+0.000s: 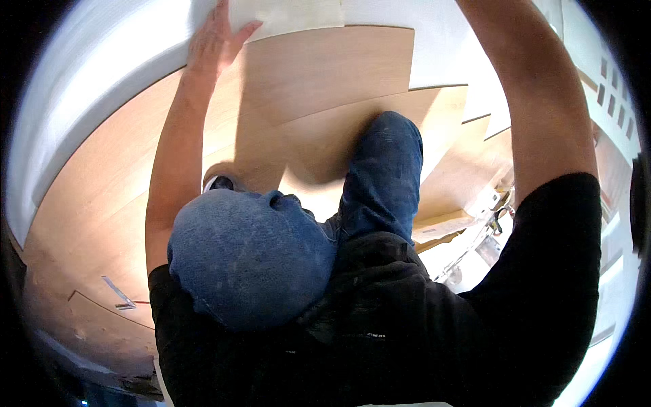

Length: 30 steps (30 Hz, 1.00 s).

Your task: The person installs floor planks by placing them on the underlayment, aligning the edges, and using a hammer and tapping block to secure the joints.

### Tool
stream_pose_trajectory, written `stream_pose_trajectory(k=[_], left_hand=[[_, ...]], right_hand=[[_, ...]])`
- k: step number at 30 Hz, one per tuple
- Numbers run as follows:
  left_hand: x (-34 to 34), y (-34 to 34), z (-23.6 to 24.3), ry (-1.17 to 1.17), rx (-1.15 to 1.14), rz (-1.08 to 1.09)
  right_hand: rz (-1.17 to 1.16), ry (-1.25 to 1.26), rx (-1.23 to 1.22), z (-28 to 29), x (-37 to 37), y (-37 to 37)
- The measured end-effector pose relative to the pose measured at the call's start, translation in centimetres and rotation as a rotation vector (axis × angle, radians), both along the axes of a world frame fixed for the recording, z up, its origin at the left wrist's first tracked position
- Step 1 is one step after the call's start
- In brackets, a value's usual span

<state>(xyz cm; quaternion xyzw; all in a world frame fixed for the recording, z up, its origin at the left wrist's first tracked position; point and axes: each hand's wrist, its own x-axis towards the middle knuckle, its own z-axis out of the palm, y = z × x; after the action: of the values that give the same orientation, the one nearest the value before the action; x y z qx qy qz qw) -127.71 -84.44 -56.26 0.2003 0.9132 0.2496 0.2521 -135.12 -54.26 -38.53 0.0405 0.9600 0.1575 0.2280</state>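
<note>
My left hand [215,42] reaches to the top of the view, with the thumb spread away from the fingers and the fingertips cut off by the edge. It lies flat beside the left end of a pale cream board [291,13]; I cannot tell whether it presses on it. Below this board, light wood floor planks [325,68] are laid with stepped ends. Of my right arm, the bare forearm [542,95] runs up past the top edge. The right hand itself is out of sight.
My jeans-covered knees [254,258] are bent over the planks. A white wall [102,88] curves along the left. On the right lie a long cardboard package [441,227] and some tools [491,237]. A metal square-like tool [119,293] rests at lower left.
</note>
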Motion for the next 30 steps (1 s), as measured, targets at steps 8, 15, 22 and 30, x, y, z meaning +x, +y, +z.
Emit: stream_pose_trajectory(k=[8, 15, 22, 30], left_hand=[[-0.7, -0.2, -3.7, 0.347, 0.172, -0.055], [-0.5, -0.1, -2.4, 0.29, -0.077, -0.13], [-2.3, -5.2, 1.2, 0.21, -0.063, -0.476], [-9.4, -34.2, 3.1, 0.277, -0.369, -0.177]], right_hand=[[0.221, -0.312, 0.072, -1.2, 0.8, 0.1], [0.252, -0.307, 0.223, -5.8, 3.3, 0.1], [0.218, -0.267, 0.118, -3.0, 1.6, -5.2], [0.31, 0.035, -0.087, -0.7, -9.2, -16.4]])
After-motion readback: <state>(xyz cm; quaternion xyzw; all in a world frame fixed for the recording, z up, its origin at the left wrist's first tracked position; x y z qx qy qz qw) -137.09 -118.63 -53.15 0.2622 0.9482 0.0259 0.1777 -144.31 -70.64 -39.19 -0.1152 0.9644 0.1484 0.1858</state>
